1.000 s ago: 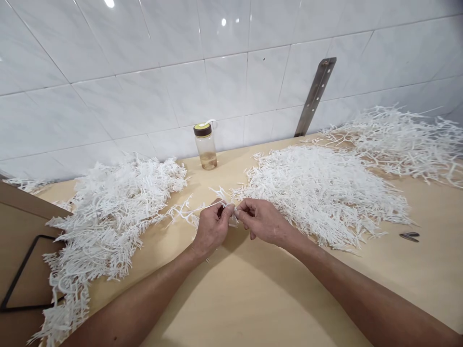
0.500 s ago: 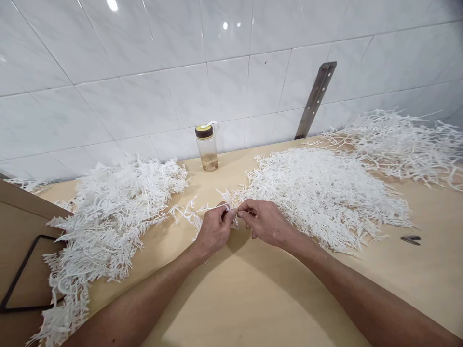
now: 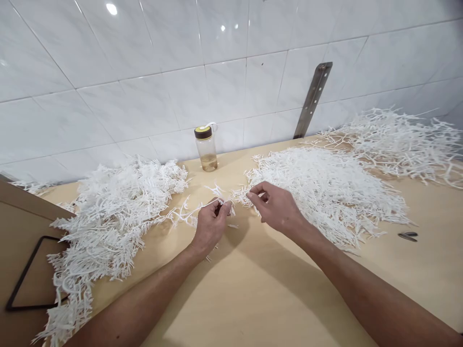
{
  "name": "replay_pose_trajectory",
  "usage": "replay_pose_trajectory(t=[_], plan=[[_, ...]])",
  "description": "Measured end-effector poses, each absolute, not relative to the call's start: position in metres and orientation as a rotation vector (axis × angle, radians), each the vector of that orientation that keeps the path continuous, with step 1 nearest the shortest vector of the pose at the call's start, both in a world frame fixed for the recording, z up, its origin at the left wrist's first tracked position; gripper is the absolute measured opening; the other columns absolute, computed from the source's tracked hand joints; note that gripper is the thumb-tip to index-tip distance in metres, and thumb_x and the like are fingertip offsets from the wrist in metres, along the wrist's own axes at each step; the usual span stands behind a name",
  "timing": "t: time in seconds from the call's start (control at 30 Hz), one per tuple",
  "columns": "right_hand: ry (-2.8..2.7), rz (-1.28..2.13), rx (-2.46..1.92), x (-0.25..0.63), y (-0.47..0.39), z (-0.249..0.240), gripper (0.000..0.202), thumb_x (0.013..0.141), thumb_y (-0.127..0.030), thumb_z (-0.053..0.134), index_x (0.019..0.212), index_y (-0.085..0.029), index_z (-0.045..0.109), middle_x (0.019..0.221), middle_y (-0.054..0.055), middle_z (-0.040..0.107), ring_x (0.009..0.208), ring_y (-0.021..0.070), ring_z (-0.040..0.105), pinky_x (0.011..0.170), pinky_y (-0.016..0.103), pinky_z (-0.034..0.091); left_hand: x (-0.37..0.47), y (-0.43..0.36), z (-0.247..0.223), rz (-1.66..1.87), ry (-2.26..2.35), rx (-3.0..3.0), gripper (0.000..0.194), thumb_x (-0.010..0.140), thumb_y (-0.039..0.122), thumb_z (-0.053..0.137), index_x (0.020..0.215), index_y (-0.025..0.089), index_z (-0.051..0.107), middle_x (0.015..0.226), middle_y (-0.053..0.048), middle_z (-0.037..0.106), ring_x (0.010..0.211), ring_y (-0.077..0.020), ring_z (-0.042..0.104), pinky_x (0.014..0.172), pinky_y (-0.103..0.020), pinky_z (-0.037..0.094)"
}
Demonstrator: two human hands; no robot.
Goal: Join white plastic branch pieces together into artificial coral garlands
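Observation:
Thumb and fingers of my left hand [image 3: 210, 227] are closed on a white branched plastic sprig [image 3: 217, 190], whose thin forks stick out above and to the left of the hand. My right hand [image 3: 277, 208] is apart from it, with thumb and index finger pinched together at the near left edge of a heap of small white sprigs [image 3: 321, 193]; whatever the fingertips hold is too small to make out. On the left lies another big heap of white branched sprigs [image 3: 119, 207]. A few loose white bits lie on the table [image 3: 231, 299] beside my left hand.
A clear bottle [image 3: 209, 154] with a dark and yellow lid stands near the tiled wall. Small dark snips [image 3: 408, 236] lie at the right. More white strands [image 3: 405, 144] are heaped at the back right. A metal bar [image 3: 313, 100] leans there; a brown box [image 3: 21, 212] is at the left.
My right hand has drawn away to the right from my left hand, toward the right heap. My left hand has shifted slightly left and still holds the sprig.

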State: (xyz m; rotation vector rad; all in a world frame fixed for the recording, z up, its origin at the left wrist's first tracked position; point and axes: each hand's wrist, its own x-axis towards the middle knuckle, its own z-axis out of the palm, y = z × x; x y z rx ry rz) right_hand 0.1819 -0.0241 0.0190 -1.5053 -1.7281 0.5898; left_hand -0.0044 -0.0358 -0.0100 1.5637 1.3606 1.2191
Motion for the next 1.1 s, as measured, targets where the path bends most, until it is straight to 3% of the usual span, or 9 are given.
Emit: replay_pose_trajectory(t=[0.07, 0.2, 0.5, 0.7, 0.93, 1.1], plan=[[-1.752, 0.825, -1.484, 0.172, -0.031, 0.019, 0.026, 0.089, -0.044, 0.054, 0.087, -0.02, 0.064, 0.066, -0.002, 0.063, 0.041, 0.0111, 0.056, 0.048, 0.026, 0.046, -0.005, -0.035, -0.011, 1.237, 1.39, 1.584, 0.035, 0.088, 0.044, 0.057, 0.066, 0.018, 0.053, 0.059, 0.005, 0.043, 0.056, -0.0099, 0.039, 0.057, -0.024, 0.033], [-1.766, 1.057, -1.408, 0.158, -0.038, 0.011, 0.028, 0.086, -0.047, 0.058, 0.085, -0.02, 0.064, 0.074, 0.0, 0.066, 0.044, 0.011, 0.057, 0.039, 0.024, 0.044, -0.005, -0.035, -0.013, 1.217, 1.435, 1.608, 0.039, 0.087, 0.045, 0.059, 0.06, 0.018, 0.05, 0.056, 0.006, 0.037, 0.054, -0.0093, 0.034, 0.054, -0.024, 0.03], [-1.938, 0.665, -1.385, 0.156, -0.037, 0.006, 0.014, 0.086, -0.025, 0.056, 0.081, -0.02, 0.068, 0.069, -0.001, 0.067, 0.057, 0.0134, 0.056, 0.058, 0.026, 0.042, -0.004, -0.038, -0.005, 1.169, 1.401, 1.6, 0.035, 0.086, 0.043, 0.06, 0.063, 0.016, 0.06, 0.055, 0.006, 0.041, 0.053, -0.0089, 0.037, 0.053, -0.023, 0.032], [-1.953, 0.653, -1.438, 0.155, -0.037, 0.004, 0.015, 0.088, -0.023, 0.054, 0.08, -0.02, 0.066, 0.071, 0.0, 0.068, 0.061, 0.0138, 0.055, 0.059, 0.025, 0.038, -0.005, -0.039, -0.008, 1.154, 1.459, 1.759, 0.035, 0.088, 0.041, 0.059, 0.062, 0.016, 0.06, 0.057, 0.004, 0.048, 0.054, -0.0099, 0.042, 0.054, -0.024, 0.034], [-2.04, 0.616, -1.467, 0.148, -0.038, -0.001, 0.017, 0.086, -0.018, 0.051, 0.069, -0.02, 0.051, 0.063, -0.001, 0.058, 0.057, 0.0127, 0.048, 0.054, 0.024, 0.031, -0.009, -0.038, -0.015, 1.299, 1.372, 2.282, 0.027, 0.092, 0.025, 0.051, 0.065, 0.02, 0.052, 0.061, 0.001, 0.05, 0.057, -0.0126, 0.045, 0.058, -0.026, 0.036], [-2.0, 0.497, -1.626, 0.153, -0.033, 0.001, 0.018, 0.084, -0.015, 0.051, 0.068, -0.021, 0.048, 0.063, 0.001, 0.056, 0.058, 0.0146, 0.048, 0.054, 0.026, 0.03, -0.012, -0.04, -0.001, 1.366, 1.402, 2.175, 0.031, 0.091, 0.033, 0.053, 0.063, 0.02, 0.052, 0.061, 0.0, 0.048, 0.057, -0.0133, 0.044, 0.058, -0.027, 0.036]])
